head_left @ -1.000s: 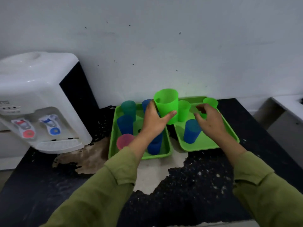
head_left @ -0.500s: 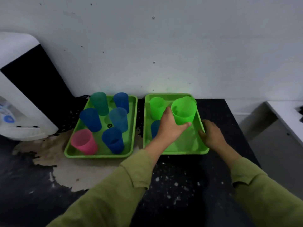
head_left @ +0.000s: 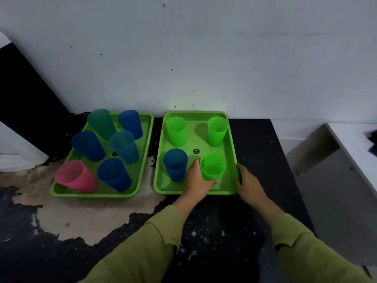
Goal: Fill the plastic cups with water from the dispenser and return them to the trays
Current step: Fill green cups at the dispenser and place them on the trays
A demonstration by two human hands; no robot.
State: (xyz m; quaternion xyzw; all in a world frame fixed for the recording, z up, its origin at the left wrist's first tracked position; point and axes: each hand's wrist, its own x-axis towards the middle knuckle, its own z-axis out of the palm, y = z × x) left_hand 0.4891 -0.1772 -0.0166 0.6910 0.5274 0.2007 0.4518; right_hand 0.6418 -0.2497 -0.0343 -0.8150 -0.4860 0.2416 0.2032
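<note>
My left hand (head_left: 196,179) grips a bright green cup (head_left: 212,165) that stands at the near right of the right green tray (head_left: 195,116). Water shows inside this cup. My right hand (head_left: 247,185) holds the tray's near right rim. The same tray carries two more green cups (head_left: 176,130) (head_left: 217,130) at the back and a blue cup (head_left: 175,163) at the near left. The left green tray (head_left: 61,190) holds several blue and teal cups and a pink cup (head_left: 76,176). The dispenser (head_left: 14,148) is mostly out of view at the far left edge.
Both trays stand on a black counter (head_left: 255,150) against a white wall. A worn pale patch (head_left: 85,213) spreads across the counter before the left tray. The counter ends at the right, where a white ledge (head_left: 355,144) stands lower and apart.
My left hand has brought the green cup down from above the tray onto its near right part. My right hand has stayed at the tray's right rim. The view has swung right, away from the dispenser.
</note>
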